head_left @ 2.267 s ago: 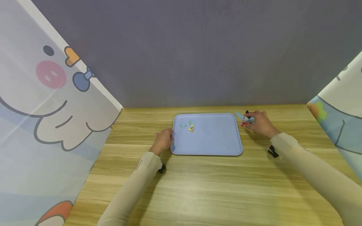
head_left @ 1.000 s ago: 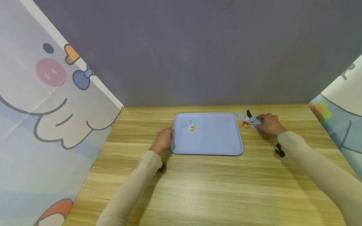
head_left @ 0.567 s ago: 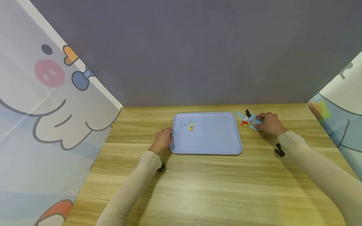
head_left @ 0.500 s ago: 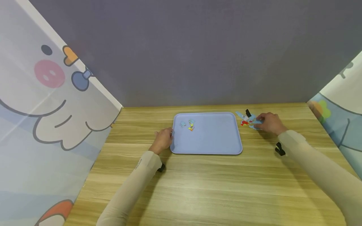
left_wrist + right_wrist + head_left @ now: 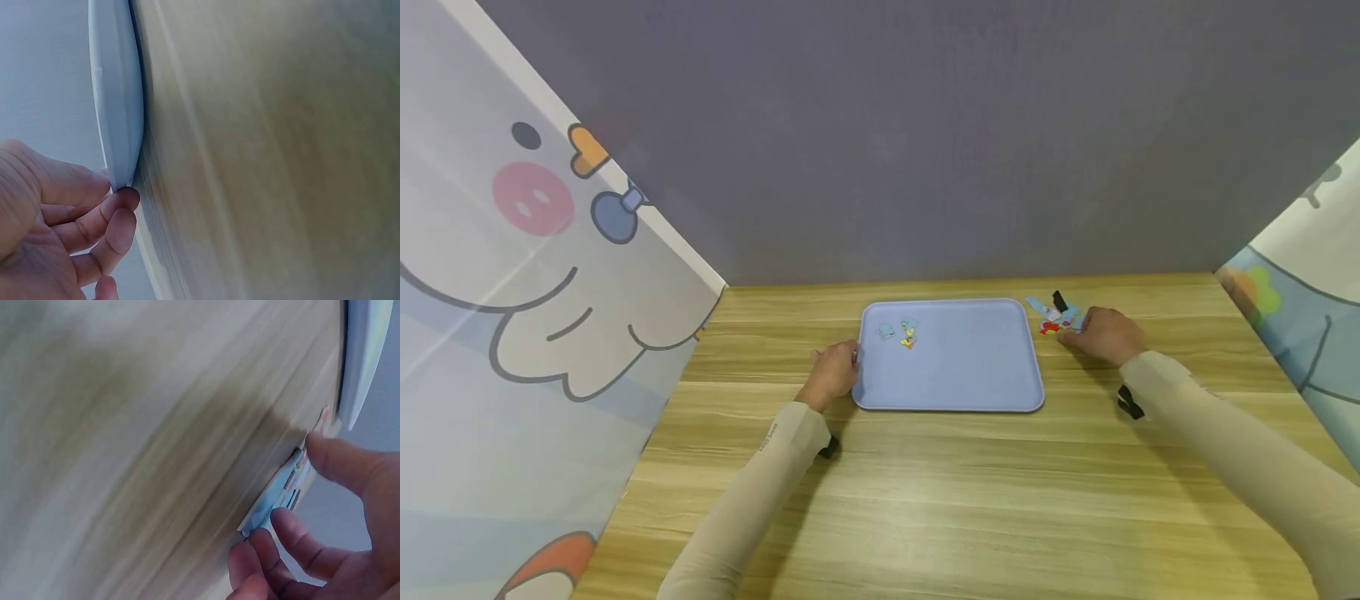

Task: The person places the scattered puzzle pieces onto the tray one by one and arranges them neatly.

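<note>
A light-blue tray point(image 5: 955, 367) lies on the wooden table, and my left hand point(image 5: 836, 372) pinches its left rim; the left wrist view shows thumb and fingertips on the tray edge point(image 5: 115, 94). A few small flat printed pieces point(image 5: 908, 333) in blue and yellow lie in its upper left part. Just off the tray's right side is a loose pile of flat printed pieces point(image 5: 1051, 312), blue, red and black. My right hand point(image 5: 1108, 335) is at this pile, thumb and curled fingers at opposite ends of a light-blue flat piece point(image 5: 272, 494). The palm hides part of the pile in the head view.
The wooden table point(image 5: 925, 492) reaches back to a grey upright panel point(image 5: 925, 142). Cartoon-printed panels stand at left point(image 5: 580, 333) and right point(image 5: 1315, 325). A black strap point(image 5: 1129, 402) shows below the right wrist.
My right hand has shifted slightly left over the pile, its thumb now at the red piece. The pile had been spread out to the right earlier. My left hand stays on the tray rim.
</note>
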{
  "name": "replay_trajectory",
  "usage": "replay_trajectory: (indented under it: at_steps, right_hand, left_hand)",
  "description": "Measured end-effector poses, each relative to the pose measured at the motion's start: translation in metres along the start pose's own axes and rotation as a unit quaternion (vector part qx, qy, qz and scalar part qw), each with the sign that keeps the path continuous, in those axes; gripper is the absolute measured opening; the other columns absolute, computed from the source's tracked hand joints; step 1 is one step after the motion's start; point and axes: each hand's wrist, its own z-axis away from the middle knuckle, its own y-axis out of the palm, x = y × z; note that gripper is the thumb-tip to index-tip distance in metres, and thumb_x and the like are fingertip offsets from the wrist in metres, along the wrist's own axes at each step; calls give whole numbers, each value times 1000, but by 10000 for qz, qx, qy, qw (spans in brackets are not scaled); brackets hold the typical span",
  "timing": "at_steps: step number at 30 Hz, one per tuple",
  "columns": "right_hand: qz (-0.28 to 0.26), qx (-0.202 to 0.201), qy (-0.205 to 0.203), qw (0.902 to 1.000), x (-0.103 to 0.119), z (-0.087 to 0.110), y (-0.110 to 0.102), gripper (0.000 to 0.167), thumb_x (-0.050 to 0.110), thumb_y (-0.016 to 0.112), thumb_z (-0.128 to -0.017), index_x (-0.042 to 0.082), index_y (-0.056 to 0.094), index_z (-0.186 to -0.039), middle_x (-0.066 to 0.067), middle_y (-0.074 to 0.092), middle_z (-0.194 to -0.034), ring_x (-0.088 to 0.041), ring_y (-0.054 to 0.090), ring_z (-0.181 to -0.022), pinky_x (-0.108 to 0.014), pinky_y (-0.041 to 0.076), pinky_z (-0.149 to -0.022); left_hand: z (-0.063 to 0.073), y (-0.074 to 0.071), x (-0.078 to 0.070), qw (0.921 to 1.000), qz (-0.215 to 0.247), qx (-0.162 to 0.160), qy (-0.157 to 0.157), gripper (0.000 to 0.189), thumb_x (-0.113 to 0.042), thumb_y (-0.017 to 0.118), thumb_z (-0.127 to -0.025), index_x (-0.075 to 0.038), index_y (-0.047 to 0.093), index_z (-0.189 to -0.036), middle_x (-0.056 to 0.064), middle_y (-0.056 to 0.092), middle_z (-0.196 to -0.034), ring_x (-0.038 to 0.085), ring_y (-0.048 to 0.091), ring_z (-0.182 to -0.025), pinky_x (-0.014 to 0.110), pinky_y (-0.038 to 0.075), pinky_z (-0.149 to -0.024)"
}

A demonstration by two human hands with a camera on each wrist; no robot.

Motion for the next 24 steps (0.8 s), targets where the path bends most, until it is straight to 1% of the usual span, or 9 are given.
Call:
replay_trajectory:
  at_steps: [4,7,13,18,20,22,24]
  right_hand:
    - [122,-7,58,9999,1,-1,1,53,45,60,-86,-6,55,-93,-22,59,-88,-36,57,-79,-42,45,-57]
    - [161,-69,142,9997,0,0,3,53,45,60,-86,-7,55,-94,-24,57,-91,-38,56,-83,-43,45,-57]
    - [207,-101,318,9992,-1,2,7,60,51,59,-85,-7,51,-93,-26,53,-90,-39,54,-82,-42,43,-55]
    - [150,-183,272,9994,-1,2,7,53,45,60,-86,-7,52,-93,-25,56,-88,-39,55,-82,-42,44,-56]
    - [147,-201,289,9993,-1,1,7,53,45,60,-85,-7,52,-93,-24,56,-87,-38,56,-81,-42,45,-55]
    - [201,-176,338,9991,0,0,7,63,51,59,-85,-10,51,-96,-27,55,-89,-40,56,-80,-43,45,-55]
    - [266,-122,462,9985,2,-2,9,75,58,57,-84,-14,48,-102,-31,52,-93,-43,55,-81,-45,45,-55]
  left_hand:
    - [-1,0,0,10000,37,-24,-25,34,-7,61,-91,-3,59,-124,8,68,-96,26,62,-94,67,17,-99]
    - [-1,0,0,10000,20,-20,-15,34,-7,61,-91,-3,58,-125,8,68,-95,26,62,-93,67,17,-99]
    - [0,0,-1,10000,38,-16,10,34,-6,61,-91,-2,59,-124,7,68,-94,24,62,-89,66,19,-99]
    - [0,0,-1,10000,66,-48,16,34,-6,62,-90,-1,59,-124,7,68,-92,23,62,-86,66,19,-99]
    - [0,0,0,10000,57,-57,31,34,-6,62,-90,-1,59,-123,7,68,-92,23,62,-86,66,20,-98]
    - [0,0,0,9999,60,-69,45,34,-6,62,-90,-1,59,-123,7,68,-92,23,62,-86,66,20,-98]
    - [0,0,0,9999,54,-82,55,33,-6,62,-90,-1,59,-123,8,68,-93,23,62,-86,66,20,-98]
